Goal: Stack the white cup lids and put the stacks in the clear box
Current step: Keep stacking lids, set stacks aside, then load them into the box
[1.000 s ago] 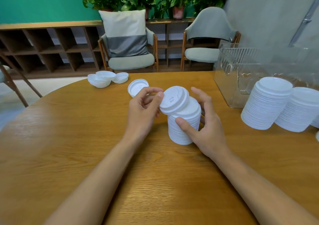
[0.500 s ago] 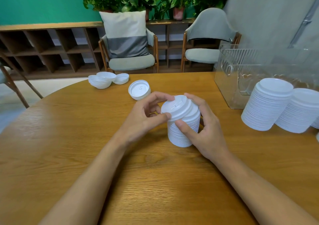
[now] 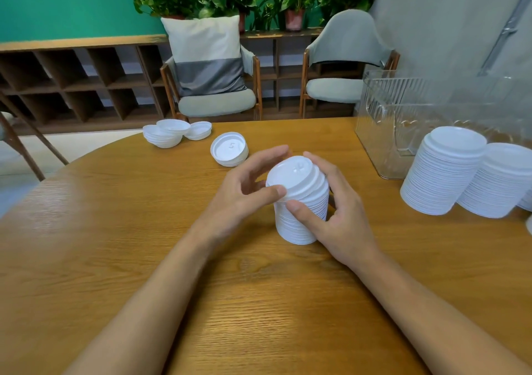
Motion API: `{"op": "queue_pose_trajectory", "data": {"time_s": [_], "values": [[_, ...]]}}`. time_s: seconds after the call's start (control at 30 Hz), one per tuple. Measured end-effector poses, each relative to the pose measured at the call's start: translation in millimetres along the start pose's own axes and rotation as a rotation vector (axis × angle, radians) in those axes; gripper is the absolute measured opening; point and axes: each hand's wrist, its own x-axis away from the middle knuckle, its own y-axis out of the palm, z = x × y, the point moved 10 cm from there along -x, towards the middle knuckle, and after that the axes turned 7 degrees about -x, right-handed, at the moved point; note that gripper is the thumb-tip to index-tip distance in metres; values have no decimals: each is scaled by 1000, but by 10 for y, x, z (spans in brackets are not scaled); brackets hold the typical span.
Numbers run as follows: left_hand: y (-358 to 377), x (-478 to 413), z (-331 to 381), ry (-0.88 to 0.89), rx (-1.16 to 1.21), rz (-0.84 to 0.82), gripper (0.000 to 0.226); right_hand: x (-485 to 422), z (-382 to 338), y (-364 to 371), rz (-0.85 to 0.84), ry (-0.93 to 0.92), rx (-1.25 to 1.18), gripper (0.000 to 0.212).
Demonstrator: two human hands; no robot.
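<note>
A tall stack of white cup lids [image 3: 302, 219] stands on the wooden table [image 3: 115, 245] in front of me. Its top lid [image 3: 293, 174] sits tilted on the stack, pinched at the rim by my left hand [image 3: 244, 193]. My right hand [image 3: 331, 213] grips the stack from the right, thumb across its front. A short upturned stack of lids [image 3: 229, 149] lies just behind. Several loose lids [image 3: 172, 132] lie at the back left. The clear box [image 3: 408, 121] stands at the right rear. Two tall finished stacks [image 3: 443, 170] [image 3: 501, 181] lean in front of it.
Two grey chairs [image 3: 216, 86] [image 3: 342, 66] stand beyond the table's far edge, before low wooden shelving [image 3: 72, 81] and potted plants. A further white lid stack shows at the frame's right edge [image 3: 528, 204].
My left hand has brought the tilted top lid down onto the stack, and both hands have closed in around the stack's top.
</note>
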Motion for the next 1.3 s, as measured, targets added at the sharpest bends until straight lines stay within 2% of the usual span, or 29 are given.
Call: {"op": "queue_pose_trajectory", "data": {"time_s": [0.07,0.23,0.37,0.43,0.57,0.83,0.97,1.2,1.3], "values": [[-35,-3,6,-4,37,0,62,2,-6,0,4,-1,-6,75],[-128,-9,38,-17,-71,194,56,0,4,27,-18,13,-29,88],[-24,11,28,-20,-146,296,57,-1,33,19,-21,12,-15,89],[-17,-7,15,-23,-126,267,57,0,33,19,-15,14,-16,86],[27,-9,25,-6,24,52,57,-2,23,23,-14,26,-13,82],[-51,-14,74,9,-29,174,59,1,42,25,-37,49,-22,92],[-47,-21,42,10,-51,184,57,12,12,41,-59,38,6,85],[-37,-32,11,44,-146,145,57,48,33,75,-78,65,25,86],[-95,-29,-53,74,-184,142,47,42,58,87,-81,62,39,88]]}}
